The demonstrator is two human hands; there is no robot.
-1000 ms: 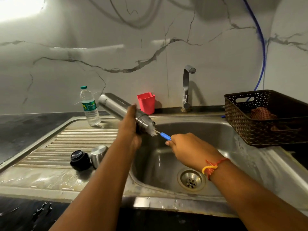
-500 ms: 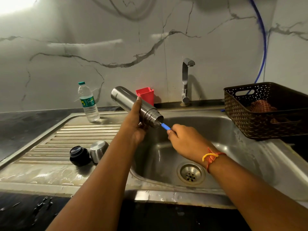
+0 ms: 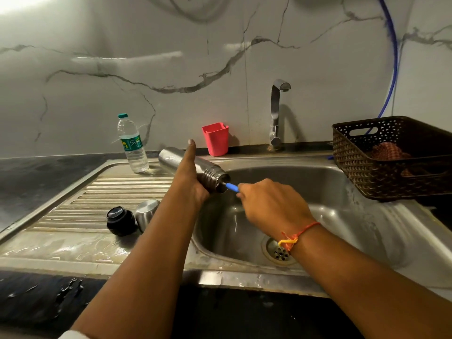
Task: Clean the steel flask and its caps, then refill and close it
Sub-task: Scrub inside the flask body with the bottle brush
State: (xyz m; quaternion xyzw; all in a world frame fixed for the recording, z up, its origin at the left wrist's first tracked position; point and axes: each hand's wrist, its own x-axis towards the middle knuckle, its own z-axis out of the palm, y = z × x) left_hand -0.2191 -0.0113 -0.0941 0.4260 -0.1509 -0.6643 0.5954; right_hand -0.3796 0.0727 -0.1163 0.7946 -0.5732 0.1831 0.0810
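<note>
We see the steel flask [image 3: 211, 177] held nearly horizontal, tilted, above the left rim of the sink basin [image 3: 318, 192], its threaded open mouth pointing right over the basin and its base toward the drainboard [image 3: 97, 192]. The left hand [image 3: 189, 177] grips the flask at mid-body from below, with the thumb stretched straight up across the steel. The right hand [image 3: 271, 204] has its fingers closed round a blue-handled tool [image 3: 232, 187], whose front end enters the flask mouth; we cannot see its working end. A red and yellow thread bracelet [image 3: 297, 234] circles the right wrist.

On the ribbed drainboard, near the left forearm, we find the black cap [image 3: 121, 220] and, just beside it, the steel cap [image 3: 146, 214] lying on its side. A plastic water bottle [image 3: 133, 145] with a green lid stands upright at the drainboard's far edge. Behind the flask, against the marbled wall, we note a red cup [image 3: 215, 139] and the chrome tap [image 3: 276, 113]. The drain [image 3: 280, 252] lies in the basin floor beneath the right wrist. To the right, a brown perforated basket [image 3: 367, 182] holds a crumpled cloth [image 3: 387, 151], and a blue hose [image 3: 393, 57] runs down the wall behind it. A dark surface [image 3: 29, 172] borders the sink.
</note>
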